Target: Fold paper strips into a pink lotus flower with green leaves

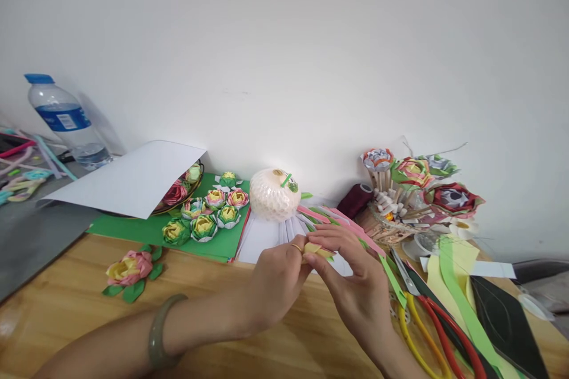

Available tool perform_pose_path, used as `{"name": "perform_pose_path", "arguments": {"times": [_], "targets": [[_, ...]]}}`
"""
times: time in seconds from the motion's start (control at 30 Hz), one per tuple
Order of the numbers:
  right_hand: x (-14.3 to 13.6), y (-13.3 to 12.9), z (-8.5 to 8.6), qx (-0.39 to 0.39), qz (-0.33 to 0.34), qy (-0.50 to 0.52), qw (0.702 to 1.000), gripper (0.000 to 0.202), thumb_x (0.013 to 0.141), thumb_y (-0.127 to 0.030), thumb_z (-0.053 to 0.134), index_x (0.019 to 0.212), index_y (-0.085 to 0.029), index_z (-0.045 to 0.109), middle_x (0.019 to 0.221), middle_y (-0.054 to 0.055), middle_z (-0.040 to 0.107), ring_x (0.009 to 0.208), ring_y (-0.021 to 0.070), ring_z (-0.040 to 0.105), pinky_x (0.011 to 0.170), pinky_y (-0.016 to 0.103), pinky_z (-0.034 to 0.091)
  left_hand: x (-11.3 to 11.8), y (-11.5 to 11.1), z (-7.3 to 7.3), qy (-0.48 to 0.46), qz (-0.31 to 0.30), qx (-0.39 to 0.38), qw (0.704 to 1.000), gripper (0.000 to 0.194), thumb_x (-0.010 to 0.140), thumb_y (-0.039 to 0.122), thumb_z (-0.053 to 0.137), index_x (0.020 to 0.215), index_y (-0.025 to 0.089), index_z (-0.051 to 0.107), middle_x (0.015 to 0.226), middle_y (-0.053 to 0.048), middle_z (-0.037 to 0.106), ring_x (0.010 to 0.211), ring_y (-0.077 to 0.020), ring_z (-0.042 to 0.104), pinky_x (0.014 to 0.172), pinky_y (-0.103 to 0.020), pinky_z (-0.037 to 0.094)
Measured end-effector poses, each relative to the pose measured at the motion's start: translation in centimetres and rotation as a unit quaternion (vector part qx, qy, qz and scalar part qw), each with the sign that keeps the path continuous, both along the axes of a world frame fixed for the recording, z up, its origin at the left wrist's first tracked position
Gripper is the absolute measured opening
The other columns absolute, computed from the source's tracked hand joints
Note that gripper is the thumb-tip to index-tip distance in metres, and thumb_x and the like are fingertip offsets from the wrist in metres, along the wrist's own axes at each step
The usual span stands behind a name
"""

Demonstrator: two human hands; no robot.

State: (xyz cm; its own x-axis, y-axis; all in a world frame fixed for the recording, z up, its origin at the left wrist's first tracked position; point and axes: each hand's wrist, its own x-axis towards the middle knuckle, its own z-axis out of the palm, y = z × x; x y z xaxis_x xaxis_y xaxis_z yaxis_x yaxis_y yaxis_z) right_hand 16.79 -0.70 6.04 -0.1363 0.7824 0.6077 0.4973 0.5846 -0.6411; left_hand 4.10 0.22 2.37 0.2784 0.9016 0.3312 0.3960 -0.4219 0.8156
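Observation:
In the middle of the head view, a small folded yellow paper piece (315, 250) with a bit of green at its edge sits between both hands. My left hand (281, 277), with a ring on one finger and a bangle on the wrist, is closed on the piece's left end. From the right, my right hand (355, 275) grips it between thumb and fingers. Just behind the hands are folded white paper strips (271, 237) and pink and green strips (340, 222). A pink and yellow paper flower (130, 269) with green leaves lies on the wooden table (213, 340).
Several paper flowers (204, 227) rest on a green sheet (128, 231), beside a white netted ball (274, 194). Scissors (413, 302), paper strips and a flower basket (386, 228) stand right. A water bottle (66, 121) and white sheet (133, 177) are left.

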Motion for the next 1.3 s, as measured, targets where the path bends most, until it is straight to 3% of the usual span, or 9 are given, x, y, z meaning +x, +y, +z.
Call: {"name": "perform_pose_path", "arguments": {"times": [0.2,0.4,0.53,0.67,0.77,0.9,1.03,1.2,1.3], "targets": [[1.3,-0.6,-0.2,0.040,-0.007,-0.010,0.999,0.036,0.075,-0.023,0.066,0.109,-0.027,0.056,0.111,0.007,0.055,0.107,0.0243,0.051,0.089,0.042,0.044,-0.5,0.1,-0.1,0.020,-0.010,0.120,0.993,0.019,0.087,0.024,0.043,0.096,0.021,0.059,0.082,-0.007,0.068,0.071,-0.0181,0.062,0.062,-0.025,0.038],[1.8,-0.9,0.4,0.130,0.039,-0.053,0.989,0.017,0.078,-0.013,0.062,0.091,-0.024,0.063,0.095,0.006,0.056,0.092,0.0212,0.055,0.079,0.039,0.047,-0.5,0.4,-0.7,0.020,0.026,0.313,0.949,0.014,0.087,0.025,0.041,0.092,0.017,0.051,0.066,-0.003,0.063,0.056,-0.0152,0.059,0.051,-0.023,0.040],[1.8,-1.0,0.7,0.160,0.091,-0.058,0.981,0.018,0.078,-0.012,0.062,0.092,-0.023,0.063,0.084,0.004,0.058,0.086,0.0204,0.057,0.073,0.036,0.049,-0.5,0.4,-0.5,0.011,-0.019,0.341,0.940,0.012,0.087,0.021,0.036,0.095,0.018,0.044,0.066,-0.002,0.060,0.054,-0.0133,0.057,0.048,-0.022,0.040],[2.1,-1.0,0.5,0.102,0.088,-0.028,0.990,0.036,0.077,-0.030,0.065,0.112,-0.026,0.058,0.102,0.008,0.057,0.095,0.0238,0.055,0.078,0.040,0.048,-0.7,0.1,-0.3,-0.030,-0.071,0.285,0.956,0.014,0.087,0.025,0.038,0.100,0.019,0.042,0.068,-0.001,0.060,0.055,-0.0133,0.057,0.050,-0.022,0.041],[2.0,-0.9,0.6,0.088,0.114,0.009,0.990,0.025,0.079,-0.025,0.062,0.105,-0.028,0.062,0.088,0.005,0.061,0.086,0.0210,0.057,0.075,0.038,0.048,-0.7,-0.1,-0.1,-0.030,-0.090,0.222,0.971,0.015,0.089,0.030,0.034,0.093,0.019,0.043,0.066,-0.001,0.058,0.054,-0.0137,0.054,0.050,-0.024,0.038],[1.6,-0.6,1.0,0.051,0.090,0.034,0.994,0.013,0.077,-0.015,0.063,0.085,-0.025,0.067,0.072,0.001,0.063,0.069,0.0163,0.058,0.066,0.033,0.048,-0.5,-0.4,0.5,-0.038,-0.115,0.034,0.992,0.022,0.090,0.035,0.031,0.078,0.019,0.043,0.066,0.000,0.051,0.056,-0.0126,0.048,0.053,-0.024,0.034],[1.7,0.2,0.8,-0.045,0.024,0.039,0.998,0.017,0.077,-0.021,0.063,0.093,-0.025,0.068,0.081,0.002,0.069,0.080,0.0187,0.062,0.071,0.033,0.051,-0.3,-0.4,1.2,-0.098,-0.144,-0.128,0.976,0.020,0.087,0.037,0.039,0.086,0.019,0.044,0.066,0.003,0.046,0.058,-0.0111,0.041,0.056,-0.024,0.032],[1.8,0.8,0.7,-0.149,0.031,0.023,0.988,0.017,0.081,-0.029,0.057,0.090,-0.024,0.070,0.091,0.003,0.072,0.087,0.0213,0.066,0.077,0.036,0.053,-0.2,-0.1,1.2,-0.146,-0.173,-0.190,0.955,0.026,0.086,0.040,0.042,0.100,0.018,0.046,0.059,0.006,0.040,0.052,-0.0095,0.038,0.054,-0.023,0.033],[1.4,0.5,0.6,-0.132,-0.022,0.024,0.991,0.016,0.079,-0.030,0.058,0.084,-0.022,0.071,0.085,0.002,0.074,0.081,0.0215,0.067,0.073,0.034,0.054,-0.2,-0.1,0.9,-0.138,-0.154,-0.193,0.959,0.028,0.086,0.041,0.042,0.097,0.016,0.047,0.058,0.006,0.041,0.052,-0.0096,0.039,0.051,-0.023,0.032]]}}
